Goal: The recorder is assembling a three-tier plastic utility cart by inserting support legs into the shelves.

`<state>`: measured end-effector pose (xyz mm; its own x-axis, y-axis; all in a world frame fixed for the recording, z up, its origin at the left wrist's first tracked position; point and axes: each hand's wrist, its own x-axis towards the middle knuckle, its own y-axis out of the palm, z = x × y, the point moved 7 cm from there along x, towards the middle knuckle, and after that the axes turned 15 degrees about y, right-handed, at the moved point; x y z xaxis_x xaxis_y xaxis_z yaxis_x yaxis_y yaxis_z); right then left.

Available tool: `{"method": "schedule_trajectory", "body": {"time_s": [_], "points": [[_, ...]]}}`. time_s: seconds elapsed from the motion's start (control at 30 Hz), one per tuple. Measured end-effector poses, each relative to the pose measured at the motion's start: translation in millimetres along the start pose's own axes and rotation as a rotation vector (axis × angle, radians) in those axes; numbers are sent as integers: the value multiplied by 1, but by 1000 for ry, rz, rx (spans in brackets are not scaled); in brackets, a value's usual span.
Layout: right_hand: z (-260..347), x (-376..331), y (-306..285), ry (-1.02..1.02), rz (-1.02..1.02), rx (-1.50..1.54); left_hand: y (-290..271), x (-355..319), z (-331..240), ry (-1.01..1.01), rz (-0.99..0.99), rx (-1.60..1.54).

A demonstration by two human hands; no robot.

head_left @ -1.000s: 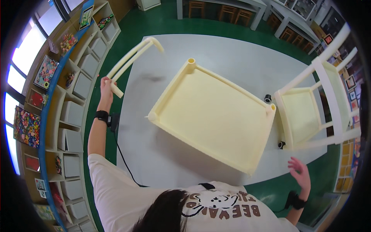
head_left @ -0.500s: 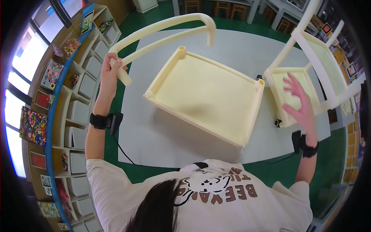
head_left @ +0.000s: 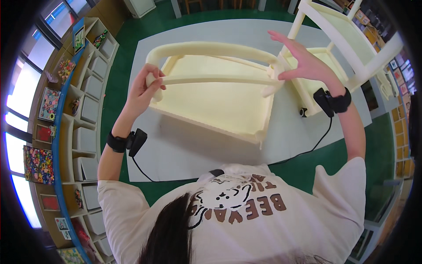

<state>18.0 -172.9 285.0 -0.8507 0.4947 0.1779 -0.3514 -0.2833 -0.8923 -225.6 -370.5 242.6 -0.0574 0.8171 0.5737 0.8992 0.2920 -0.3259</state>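
Observation:
My left hand (head_left: 143, 90) is closed round the left end of a cream U-shaped tube frame (head_left: 215, 48), just where its thinner crossbar begins. This frame is held over a rectangular cream tray (head_left: 220, 105) with raised edges and corner sockets, and it hides part of the tray's far side. At the frame's right end is my right hand (head_left: 307, 64), fingers spread and thumb close to the bar; whether the thumb touches it I cannot tell.
A partly built cream cart (head_left: 360, 70) with shelves and dark casters (head_left: 303, 112) stands on the right of the grey-white table (head_left: 198, 154). Along the left runs a shelf unit (head_left: 85, 127) with bins. Cables lead from bands on both my wrists.
The frame has swung down and right, from beyond the tray's left to above it. My right hand has moved up and left to its right end. The cart and tray appear higher and further left.

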Motion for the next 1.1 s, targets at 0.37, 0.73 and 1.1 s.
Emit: {"method": "schedule_trajectory", "body": {"time_s": [0.37, 0.73, 1.1], "points": [[-20, -2, 84, 186, 386, 176, 51, -17, 6, 4, 80, -44], [-34, -30, 109, 120, 369, 391, 80, -61, 11, 48, 71, 162], [-84, -41, 35, 374, -219, 369, 60, -167, 104, -757, -885, 185]]}}
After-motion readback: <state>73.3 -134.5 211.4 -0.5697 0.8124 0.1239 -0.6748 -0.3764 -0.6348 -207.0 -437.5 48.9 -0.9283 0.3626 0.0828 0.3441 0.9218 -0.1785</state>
